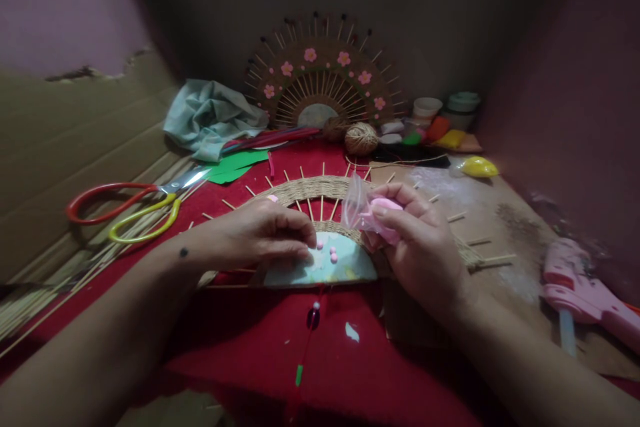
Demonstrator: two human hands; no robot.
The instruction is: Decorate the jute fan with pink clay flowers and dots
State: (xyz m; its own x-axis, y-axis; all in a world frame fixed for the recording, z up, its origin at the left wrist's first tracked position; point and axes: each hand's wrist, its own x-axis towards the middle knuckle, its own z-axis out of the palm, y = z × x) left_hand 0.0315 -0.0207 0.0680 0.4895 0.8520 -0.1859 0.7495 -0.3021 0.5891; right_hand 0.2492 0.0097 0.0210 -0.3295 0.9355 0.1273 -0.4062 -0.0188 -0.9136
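My right hand [423, 240] grips a small clear plastic bag [354, 197] with pink modelling clay [385, 210] in it, above the right side of a woven fan [320, 190]. The fan lies flat, with thin sticks radiating from its twine bands. Over the fan's pale blue half-round centre [350, 267], my left hand [280, 233] has thumb and fingers pinched together; whatever is between the tips is hidden. Several little pink clay balls [333, 254] rest on that centre, just right of my left fingertips. A bit of pink shows behind my left hand.
Scissors [173, 190] with red and yellow handles lie left, near green paper [237, 167] and a light blue cloth [210, 117]. A finished-looking flowered fan [320, 57] stands behind twine balls [361, 139] and clay packs [453, 140]. A pink glue gun [575, 287] lies right.
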